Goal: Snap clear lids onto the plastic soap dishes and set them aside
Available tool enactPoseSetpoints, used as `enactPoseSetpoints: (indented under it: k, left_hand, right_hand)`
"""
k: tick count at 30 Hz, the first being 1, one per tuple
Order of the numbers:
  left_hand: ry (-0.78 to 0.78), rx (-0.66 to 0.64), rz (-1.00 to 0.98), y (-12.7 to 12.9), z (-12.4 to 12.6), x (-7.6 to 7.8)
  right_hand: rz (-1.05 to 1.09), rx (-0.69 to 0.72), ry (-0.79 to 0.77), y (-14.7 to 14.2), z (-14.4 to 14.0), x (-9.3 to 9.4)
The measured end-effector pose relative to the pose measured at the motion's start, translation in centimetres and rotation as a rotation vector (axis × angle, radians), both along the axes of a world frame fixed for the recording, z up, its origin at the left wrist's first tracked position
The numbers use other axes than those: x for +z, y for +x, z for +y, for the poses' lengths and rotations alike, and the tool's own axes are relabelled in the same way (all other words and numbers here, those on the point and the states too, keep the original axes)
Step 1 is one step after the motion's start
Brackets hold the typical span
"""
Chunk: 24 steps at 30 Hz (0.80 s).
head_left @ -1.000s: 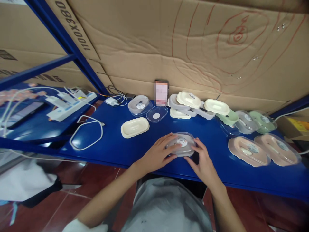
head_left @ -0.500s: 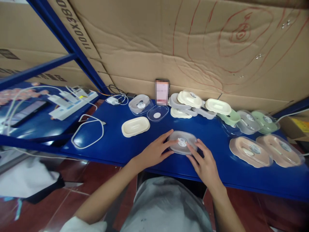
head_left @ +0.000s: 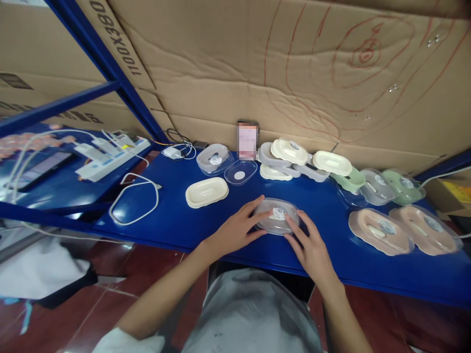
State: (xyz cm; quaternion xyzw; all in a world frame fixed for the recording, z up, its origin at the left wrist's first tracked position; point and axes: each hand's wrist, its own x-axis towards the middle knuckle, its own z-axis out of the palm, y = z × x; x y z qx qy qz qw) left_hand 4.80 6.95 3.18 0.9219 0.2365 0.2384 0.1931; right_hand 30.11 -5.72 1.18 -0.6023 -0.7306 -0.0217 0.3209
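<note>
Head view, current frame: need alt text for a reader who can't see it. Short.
Both hands, left hand and right hand, rest on a clear lidded oval case at the front of a blue table. Behind it lie a cream tray, more clear, cream, green and pink cases, and a white cable loop, all against a cardboard wall.

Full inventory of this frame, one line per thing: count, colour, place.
Clear-lidded grey oval box: 1, front centre, between both hands.
Cream oval tray: 1, left of centre.
Loose clear oval lid: 1, behind it.
Pink oval boxes: 2, right.
Green oval boxes: 2, back right.
Phone: 1, propped against the cardboard.
White cable loop: 1, left.
Blue table: 1.
Left hand: on the box's left edge.
Right hand: on its right edge.
</note>
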Motion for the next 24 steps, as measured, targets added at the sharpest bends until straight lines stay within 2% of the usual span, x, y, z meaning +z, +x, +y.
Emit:
enactPoseSetpoints:
  k: [6, 11, 15, 18, 21, 24]
  left_hand:
    - [-0.027, 0.060, -0.035, -1.0, -0.8, -1.0]
    - [0.003, 0.158, -0.027, -4.3, -1.8, -0.5]
    - [0.002, 0.346, -0.051, -8.5, -2.5, -0.7]
    - [0.001, 0.465, -0.055, -10.8, -2.9, -1.1]
    - [0.012, 0.522, -0.059, -12.0, -3.5, -1.2]
    - [0.042, 0.549, -0.064, -13.0, -4.2, -1.0]
  right_hand:
    - [-0.025, 0.063, -0.007, -0.3, 0.0, 0.2]
    - [-0.013, 0.262, -0.111, 0.0, 1.8, 2.3]
    - [-0.096, 0.358, -0.126, -1.1, 7.0, 3.7]
    - [-0.222, 0.377, -0.145, -3.0, 12.5, 3.6]
    - [-0.292, 0.362, -0.162, -4.9, 17.4, 2.9]
    - [-0.298, 0.370, -0.166, -6.1, 19.5, 2.6]
